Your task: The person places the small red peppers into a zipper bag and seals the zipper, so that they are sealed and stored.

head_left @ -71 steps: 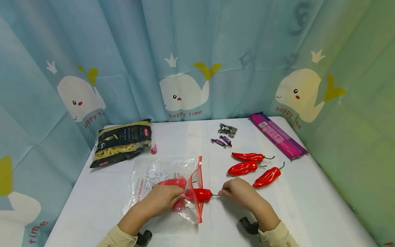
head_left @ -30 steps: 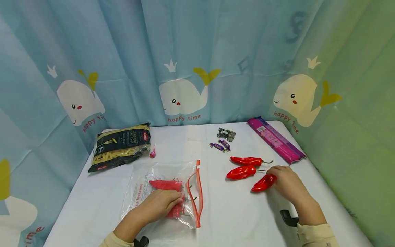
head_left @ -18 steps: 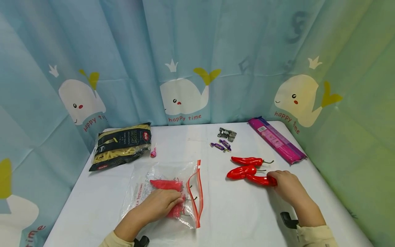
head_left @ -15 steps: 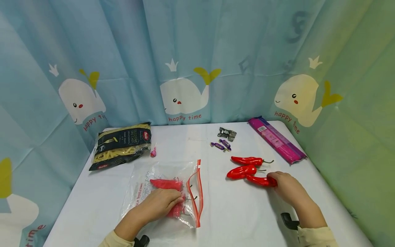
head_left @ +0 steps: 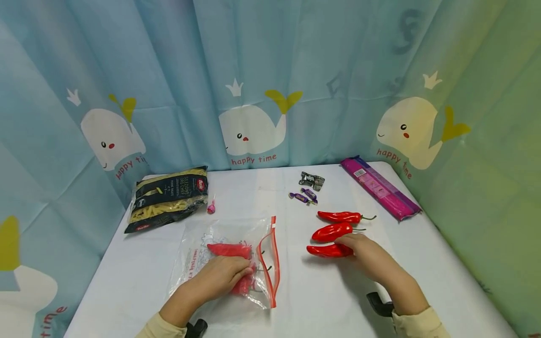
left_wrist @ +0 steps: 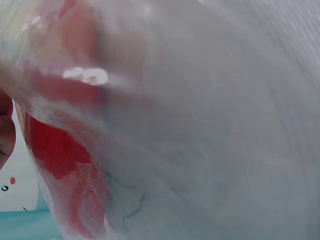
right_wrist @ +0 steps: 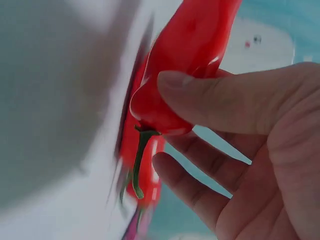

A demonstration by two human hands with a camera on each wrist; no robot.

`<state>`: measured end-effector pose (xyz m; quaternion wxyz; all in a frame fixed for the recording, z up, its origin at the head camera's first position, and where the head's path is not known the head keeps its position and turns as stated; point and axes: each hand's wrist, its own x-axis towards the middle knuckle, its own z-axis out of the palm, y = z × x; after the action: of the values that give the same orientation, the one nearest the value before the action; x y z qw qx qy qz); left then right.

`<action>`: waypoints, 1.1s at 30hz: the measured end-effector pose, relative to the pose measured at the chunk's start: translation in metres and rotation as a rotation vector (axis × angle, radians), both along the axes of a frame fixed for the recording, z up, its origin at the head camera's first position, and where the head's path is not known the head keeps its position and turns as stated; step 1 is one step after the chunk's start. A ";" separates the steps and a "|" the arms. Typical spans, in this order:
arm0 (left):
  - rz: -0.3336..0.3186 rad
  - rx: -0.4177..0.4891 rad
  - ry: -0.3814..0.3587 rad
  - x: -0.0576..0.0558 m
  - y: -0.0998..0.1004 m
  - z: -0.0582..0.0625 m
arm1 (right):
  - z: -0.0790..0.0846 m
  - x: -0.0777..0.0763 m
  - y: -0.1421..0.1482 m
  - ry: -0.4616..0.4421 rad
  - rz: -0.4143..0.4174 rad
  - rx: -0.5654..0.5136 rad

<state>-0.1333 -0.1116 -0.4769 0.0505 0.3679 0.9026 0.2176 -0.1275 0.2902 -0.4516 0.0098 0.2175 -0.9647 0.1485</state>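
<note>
In the head view my right hand holds a glossy red chili pepper near its stem end. The right wrist view shows my thumb pressed on the pepper, with fingers behind it and a curved green stem hanging free. Two more red peppers lie just beyond it. My left hand grips the upper film of a clear zip bag with a red edge. Inside the bag are red peppers, partly hidden under that hand. The bag's mouth gapes to the right.
A black pasta bag lies at the back left, beside a pink lollipop. Small wrapped candies and a black wrapped sweet sit at the back centre. A magenta packet lies back right, before the curtain.
My right hand first let go of a pepper at the bag's mouth, then took the rightmost loose one and carried it left, in front of the other two. The left hand stayed on the bag.
</note>
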 end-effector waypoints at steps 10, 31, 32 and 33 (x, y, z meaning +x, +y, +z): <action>0.001 -0.006 -0.035 -0.001 0.002 -0.001 | -0.009 -0.011 -0.065 -0.014 0.160 -0.004; -0.033 0.005 -0.011 -0.002 0.001 -0.002 | -0.017 -0.015 -0.113 -0.166 0.166 -0.164; -0.032 0.005 -0.016 -0.002 0.000 -0.002 | -0.016 -0.015 -0.107 -0.176 0.143 -0.184; -0.030 0.006 -0.022 -0.002 0.000 -0.002 | -0.015 -0.014 -0.101 -0.186 0.118 -0.197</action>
<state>-0.1355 -0.1120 -0.4787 0.0624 0.3793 0.8957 0.2235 -0.1416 0.1889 -0.4670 -0.0668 0.2574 -0.9277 0.2622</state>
